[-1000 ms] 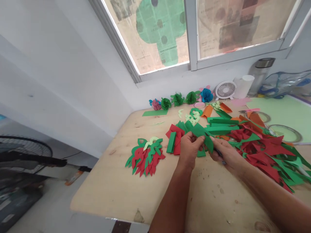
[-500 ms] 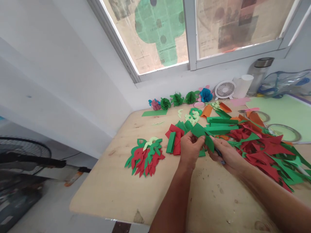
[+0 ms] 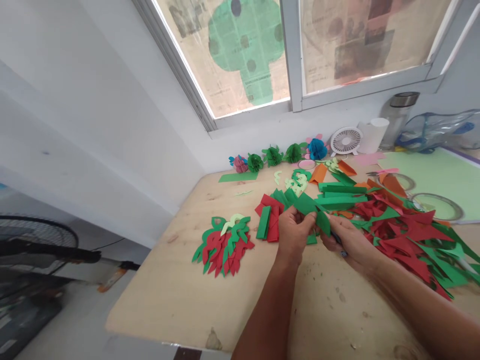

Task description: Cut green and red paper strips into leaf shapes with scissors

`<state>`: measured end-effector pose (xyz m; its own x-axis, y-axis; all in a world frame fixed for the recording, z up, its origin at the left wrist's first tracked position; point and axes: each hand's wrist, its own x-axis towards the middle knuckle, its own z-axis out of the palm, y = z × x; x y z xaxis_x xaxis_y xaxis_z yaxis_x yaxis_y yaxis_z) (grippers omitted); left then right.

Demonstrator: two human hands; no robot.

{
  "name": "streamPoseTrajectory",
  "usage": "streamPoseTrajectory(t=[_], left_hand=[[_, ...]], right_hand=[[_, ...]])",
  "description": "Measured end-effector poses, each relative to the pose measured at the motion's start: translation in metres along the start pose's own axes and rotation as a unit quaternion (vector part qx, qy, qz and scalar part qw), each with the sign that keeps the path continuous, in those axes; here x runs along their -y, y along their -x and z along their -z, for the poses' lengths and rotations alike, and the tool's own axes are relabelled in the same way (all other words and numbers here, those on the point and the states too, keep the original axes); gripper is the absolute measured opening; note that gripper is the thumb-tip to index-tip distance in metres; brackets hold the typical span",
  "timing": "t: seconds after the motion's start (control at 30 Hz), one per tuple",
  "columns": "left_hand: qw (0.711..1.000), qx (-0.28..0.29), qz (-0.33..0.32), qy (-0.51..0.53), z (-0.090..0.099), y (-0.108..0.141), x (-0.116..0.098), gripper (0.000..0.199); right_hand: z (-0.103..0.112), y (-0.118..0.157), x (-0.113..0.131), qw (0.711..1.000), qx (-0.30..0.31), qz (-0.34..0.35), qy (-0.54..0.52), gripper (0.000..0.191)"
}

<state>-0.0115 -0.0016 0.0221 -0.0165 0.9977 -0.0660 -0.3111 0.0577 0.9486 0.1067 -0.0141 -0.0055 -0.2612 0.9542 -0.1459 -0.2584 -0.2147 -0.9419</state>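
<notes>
Window frame (image 3: 296, 55): grey metal, around newspaper-covered panes (image 3: 245, 50)
Rear right: small round white desk fan (image 3: 346, 141), white cylinder (image 3: 377, 136), clear silver-lidded bottle (image 3: 398, 120), transparent blue-edged plastic pouch (image 3: 437, 131)
Far left: black wire-caged fan (image 3: 48, 256)

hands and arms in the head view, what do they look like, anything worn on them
The left hand and right hand are both ungloved. The left forearm and right forearm are bare as far as the picture shows, with no sleeve, watch or bracelet visible. Small rings can't be ruled out.
</notes>
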Motion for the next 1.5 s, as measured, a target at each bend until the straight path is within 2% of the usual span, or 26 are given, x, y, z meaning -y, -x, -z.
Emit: streamPoseTrajectory(t=[0.13, 0.37, 0.77, 1.23, 1.5], left_hand=[[1.000, 0.009, 0.020, 0.014, 0.0017, 0.0011, 0.0016, 0.019], [1.000, 0.005, 0.003, 0.022, 0.0004, 0.0055, -0.0004, 0.017], [1.000, -0.003, -0.012, 0.008, 0.0002, 0.0053, -0.0046, 0.012], [1.000, 0.001, -0.018, 0.001, 0.0014, 0.0048, -0.0027, 0.010], [0.999, -0.021, -0.041, 0.003, 0.0059, -0.0001, -0.0018, 0.014]], right_hand=[[-0.0005, 0.0001, 0.0017, 1.000, 0.008, 0.002, -0.005, 0.043], [0.0003, 0.0006, 0.0018, 0.999, 0.025, 0.001, -0.032, 0.040], [0.0026, 0.0008, 0.0028, 0.999, 0.039, 0.013, 0.001, 0.043], [0.0008, -0.0005, 0.0012, 0.999, 0.032, 0.019, -0.003, 0.045], [0.0017, 0.0004, -0.0005, 1.000, 0.017, 0.010, 0.018, 0.047]])
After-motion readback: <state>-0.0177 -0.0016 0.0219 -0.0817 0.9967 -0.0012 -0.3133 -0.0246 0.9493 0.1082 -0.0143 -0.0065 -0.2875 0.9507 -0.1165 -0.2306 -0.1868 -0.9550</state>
